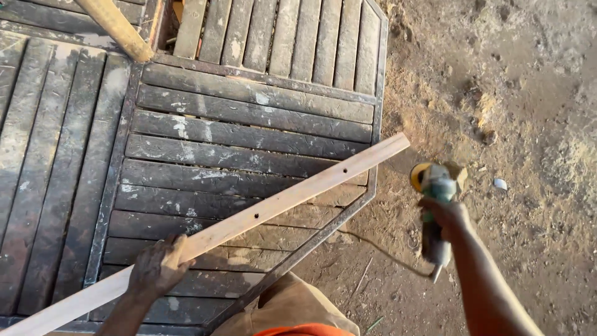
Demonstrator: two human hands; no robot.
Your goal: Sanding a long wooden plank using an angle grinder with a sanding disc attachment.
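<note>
My left hand grips the wooden slat, lying diagonally across the slatted table toward its right edge. My right hand grips a blurred tool, apparently a grinder, past that edge.

Rough woodworking yard: sawdust-strewn dirt floor, slatted bench (paint-stained), angle grinder

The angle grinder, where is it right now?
In the head view the angle grinder is at right, gripped in the right hand over the dirt floor, just beyond the wooden strip's far end.
</note>
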